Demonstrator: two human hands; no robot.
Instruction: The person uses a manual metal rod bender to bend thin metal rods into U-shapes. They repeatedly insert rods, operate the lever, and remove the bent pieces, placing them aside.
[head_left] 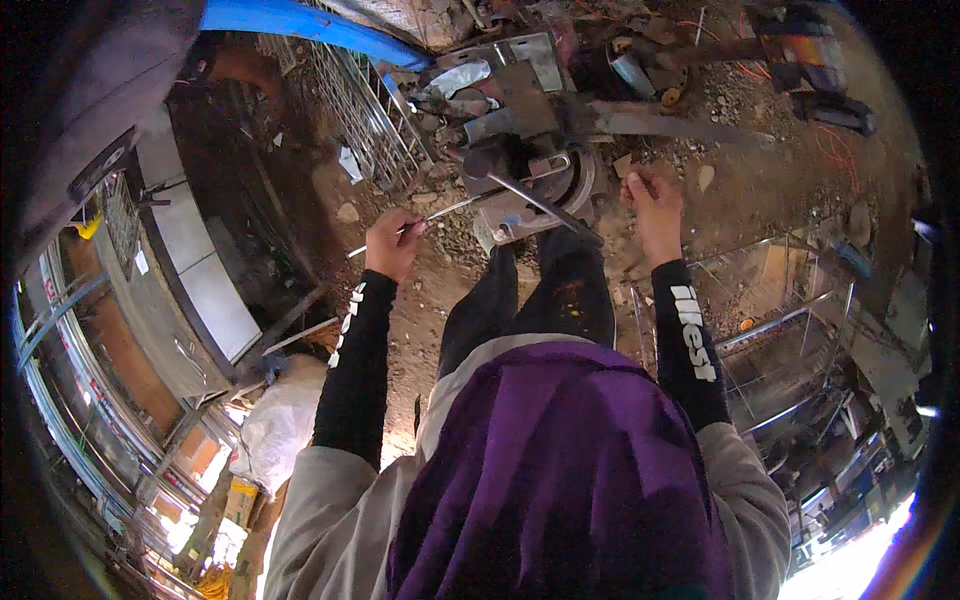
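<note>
My left hand [393,243] is closed round a thin metal rod [455,207], left of the metal bending tool. The rod slants up to the right across the tool, and its far end is bent into a hook [560,162]. The bending tool [520,222] has a dark round post, a curved plate and a lever bar [540,205] that points down to the right. My right hand [655,212] hovers right of the tool, apart from it. Its fingers are loosely curled and somewhat apart, with nothing visible in them.
A metal grille [370,110] leans beyond my left hand. Scrap metal [520,95] lies behind the tool. At the right stands a wire-frame rack [790,330]. A cabinet [200,250] and long pipes [75,400] line the left, near a white sack [290,420].
</note>
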